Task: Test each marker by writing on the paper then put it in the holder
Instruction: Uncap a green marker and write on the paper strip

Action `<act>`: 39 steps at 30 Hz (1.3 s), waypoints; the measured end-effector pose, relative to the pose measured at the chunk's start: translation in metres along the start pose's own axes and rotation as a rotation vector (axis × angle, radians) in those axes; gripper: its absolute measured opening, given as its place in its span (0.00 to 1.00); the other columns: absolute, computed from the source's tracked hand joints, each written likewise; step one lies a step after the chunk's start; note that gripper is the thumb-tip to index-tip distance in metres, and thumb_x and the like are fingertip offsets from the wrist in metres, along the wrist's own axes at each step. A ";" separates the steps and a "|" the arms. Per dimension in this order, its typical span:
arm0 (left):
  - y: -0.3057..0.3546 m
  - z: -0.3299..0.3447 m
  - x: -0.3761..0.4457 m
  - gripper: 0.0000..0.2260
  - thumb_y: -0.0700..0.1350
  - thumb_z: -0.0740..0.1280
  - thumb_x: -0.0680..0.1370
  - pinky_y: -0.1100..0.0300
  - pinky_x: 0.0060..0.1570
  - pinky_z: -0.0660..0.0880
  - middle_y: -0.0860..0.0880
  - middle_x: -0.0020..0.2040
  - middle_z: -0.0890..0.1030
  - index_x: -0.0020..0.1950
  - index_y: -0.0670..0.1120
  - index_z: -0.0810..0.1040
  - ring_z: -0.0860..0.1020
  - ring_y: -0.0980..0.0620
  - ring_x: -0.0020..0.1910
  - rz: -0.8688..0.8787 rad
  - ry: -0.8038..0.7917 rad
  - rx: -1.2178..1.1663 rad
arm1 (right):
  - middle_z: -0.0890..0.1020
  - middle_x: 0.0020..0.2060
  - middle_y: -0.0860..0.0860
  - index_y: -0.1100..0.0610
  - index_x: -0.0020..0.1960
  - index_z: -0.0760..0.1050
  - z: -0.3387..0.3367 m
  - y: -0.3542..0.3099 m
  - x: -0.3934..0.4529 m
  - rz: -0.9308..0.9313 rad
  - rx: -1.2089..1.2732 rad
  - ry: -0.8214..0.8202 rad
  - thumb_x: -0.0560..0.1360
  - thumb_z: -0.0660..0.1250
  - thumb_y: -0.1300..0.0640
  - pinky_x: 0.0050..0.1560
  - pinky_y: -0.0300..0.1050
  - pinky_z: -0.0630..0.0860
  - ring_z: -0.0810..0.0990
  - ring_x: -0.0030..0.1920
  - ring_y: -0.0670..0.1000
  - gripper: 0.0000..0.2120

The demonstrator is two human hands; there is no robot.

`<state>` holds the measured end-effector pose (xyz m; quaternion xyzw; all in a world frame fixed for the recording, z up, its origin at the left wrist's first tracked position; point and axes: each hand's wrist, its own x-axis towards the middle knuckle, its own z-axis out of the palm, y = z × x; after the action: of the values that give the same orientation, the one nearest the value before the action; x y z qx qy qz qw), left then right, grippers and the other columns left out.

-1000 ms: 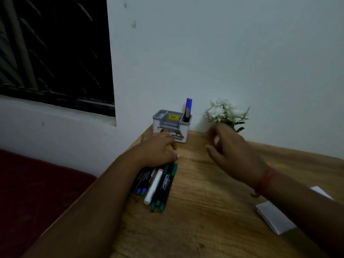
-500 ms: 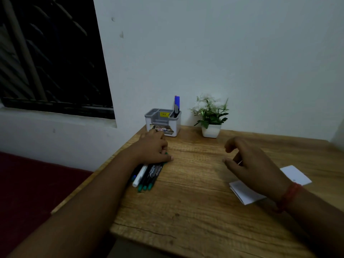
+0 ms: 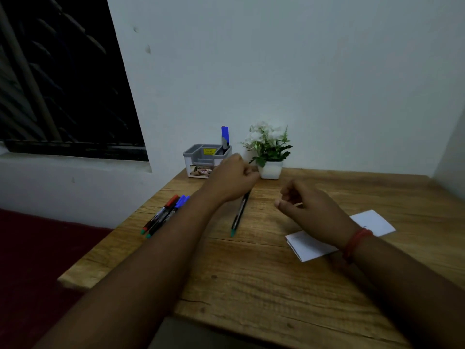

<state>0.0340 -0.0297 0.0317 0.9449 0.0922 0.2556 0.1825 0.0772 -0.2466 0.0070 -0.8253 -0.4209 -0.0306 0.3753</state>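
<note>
Left hand (image 3: 232, 180) holds a green-tipped marker (image 3: 239, 214) above the wooden table (image 3: 251, 285).

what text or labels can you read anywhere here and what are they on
No text here can be read.
Yellow sticker inside the holder: dark print, too blurred.
Picture label on the holder's front: too small.
Markers on the table: white barrel print, illegible.
Paper: faint marks, unreadable.

Wood-grain brown table (image 3: 251, 285), white paper (image 3: 375, 221), grey-and-white holder (image 3: 198, 157), blue marker (image 3: 224, 134), red wristband (image 3: 354, 241), white pot (image 3: 271, 170)
</note>
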 end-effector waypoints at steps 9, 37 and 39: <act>0.070 0.041 -0.002 0.12 0.50 0.59 0.82 0.55 0.37 0.74 0.49 0.38 0.77 0.46 0.45 0.76 0.76 0.51 0.37 -0.394 0.218 -0.738 | 0.85 0.50 0.62 0.61 0.59 0.76 -0.023 0.011 0.003 0.322 0.727 0.011 0.79 0.68 0.62 0.46 0.47 0.84 0.86 0.41 0.53 0.09; 0.076 0.064 -0.032 0.10 0.49 0.62 0.83 0.71 0.28 0.67 0.51 0.37 0.84 0.46 0.46 0.78 0.75 0.64 0.27 -0.010 -0.242 -0.436 | 0.77 0.33 0.53 0.60 0.44 0.76 -0.020 0.050 0.021 0.518 0.858 0.335 0.82 0.66 0.54 0.33 0.43 0.76 0.77 0.31 0.49 0.11; 0.079 0.067 -0.030 0.10 0.49 0.62 0.83 0.69 0.29 0.65 0.52 0.37 0.84 0.46 0.46 0.77 0.74 0.65 0.28 0.007 -0.212 -0.372 | 0.77 0.32 0.53 0.60 0.43 0.75 -0.017 0.051 0.025 0.550 0.826 0.376 0.82 0.65 0.53 0.34 0.45 0.75 0.76 0.31 0.49 0.13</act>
<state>0.0491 -0.1300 -0.0044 0.9168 0.0205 0.1683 0.3616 0.1349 -0.2597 -0.0020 -0.6688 -0.0913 0.0898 0.7324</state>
